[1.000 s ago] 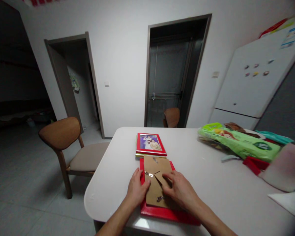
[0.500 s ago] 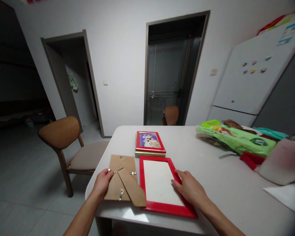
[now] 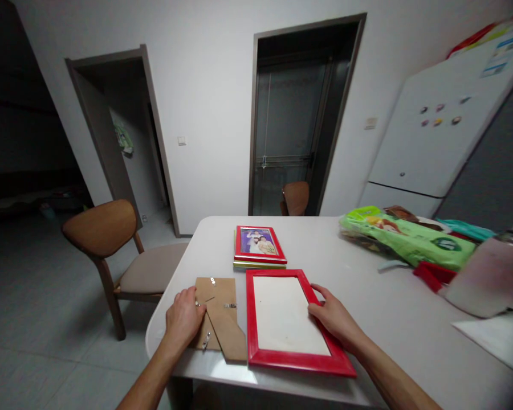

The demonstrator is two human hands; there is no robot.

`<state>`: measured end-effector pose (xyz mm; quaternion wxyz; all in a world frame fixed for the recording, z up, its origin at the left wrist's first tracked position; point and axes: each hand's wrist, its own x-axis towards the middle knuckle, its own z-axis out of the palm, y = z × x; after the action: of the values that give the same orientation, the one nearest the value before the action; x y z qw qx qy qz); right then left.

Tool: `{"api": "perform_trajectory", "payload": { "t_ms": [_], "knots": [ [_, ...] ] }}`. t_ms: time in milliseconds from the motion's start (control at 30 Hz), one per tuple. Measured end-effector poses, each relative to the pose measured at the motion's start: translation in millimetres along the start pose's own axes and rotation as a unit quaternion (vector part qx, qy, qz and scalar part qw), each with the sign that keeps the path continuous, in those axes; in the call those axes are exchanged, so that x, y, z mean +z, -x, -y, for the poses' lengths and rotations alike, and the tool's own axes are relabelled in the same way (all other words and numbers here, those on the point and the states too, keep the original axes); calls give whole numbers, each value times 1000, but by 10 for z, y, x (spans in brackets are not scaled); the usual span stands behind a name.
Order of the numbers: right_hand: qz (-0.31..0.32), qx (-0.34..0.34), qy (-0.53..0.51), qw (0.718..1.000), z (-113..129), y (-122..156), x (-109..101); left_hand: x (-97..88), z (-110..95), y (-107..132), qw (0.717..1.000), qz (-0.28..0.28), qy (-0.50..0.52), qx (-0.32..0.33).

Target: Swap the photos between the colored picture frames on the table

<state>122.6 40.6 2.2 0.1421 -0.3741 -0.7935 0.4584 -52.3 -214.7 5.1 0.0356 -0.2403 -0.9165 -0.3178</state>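
My left hand [image 3: 185,314] grips the left edge of a brown picture frame backing board [image 3: 216,327], thumb on top. The board has small metal clips and a fold-out stand leg that slants toward its lower right. Beside it on the right lies a red picture frame [image 3: 301,360] with a plain white sheet [image 3: 288,316] inside its border. My right hand [image 3: 337,318] is closed on the frame's right side, thumb over the border. Behind them sits a small stack of frames, the top one a red photo frame [image 3: 260,261] with a picture of people.
The white table [image 3: 316,245] has a green plastic package [image 3: 414,236], a pinkish jar [image 3: 479,279] and white paper [image 3: 498,339] on its right side. A wooden chair [image 3: 100,228] stands at the left. A fridge [image 3: 423,142] is at the back right.
The red frame has shifted slightly right, and its left border no longer lies under the board's stand leg. My left hand has moved right, further over the board.
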Motion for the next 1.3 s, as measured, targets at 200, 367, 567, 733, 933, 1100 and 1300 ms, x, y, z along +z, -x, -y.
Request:
{"api": "perform_trajectory", "payload": {
  "t_ms": [200, 367, 567, 733, 933, 1100, 1300],
  "knots": [
    [79, 36, -312, 946, 222, 221, -95, 331, -857, 371, 975, 68, 105, 183],
    [67, 4, -322, 944, 345, 273, -117, 506, -1452, 613, 922, 138, 168, 319],
    [23, -9, -200, 979, 128, 102, -136, 252, -1361, 450, 946, 32, 170, 275],
    [-44, -34, 67, 996, -193, -99, -139, 152, -756, 288, 967, -24, 242, 82],
    [-94, -72, 232, 965, -271, -143, -105, 309, -274, 314, 986, 47, 159, 16],
    [-99, -104, 308, 941, -304, -142, -72, 297, -285, 374, 994, 66, 53, 64],
    [-156, -167, 317, 921, -273, -139, -30, 288, -251, 380, 992, 43, -29, 114]
  ]
}}
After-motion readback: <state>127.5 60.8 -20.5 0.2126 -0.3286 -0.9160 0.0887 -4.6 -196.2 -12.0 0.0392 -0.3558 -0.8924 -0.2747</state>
